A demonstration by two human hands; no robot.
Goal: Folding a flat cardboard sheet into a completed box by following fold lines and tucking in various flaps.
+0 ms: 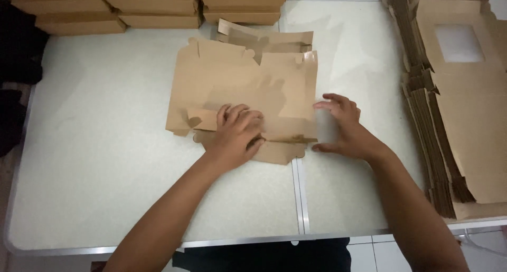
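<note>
Down at the near edge, both forearms reach in over the white counter [105,161]. Left hand [236,132] is pressed flat, fingers curled together, on the lower flap of the flat box blank [237,82], pinning it to the counter. Right hand [343,127] sits just off the blank's right edge, fingers spread and bent, tips touching that edge; gripping or only steadying, I cannot tell. The hands are apart, one at each side of the fold line. The blank lies mid-counter, brown card, tabs and notches showing along its top edge. Off to the right, a thick stack of blanks [454,113], the top one with a cut window. At the far edge, a row of folded boxes [158,8], stacked in layers.
</note>
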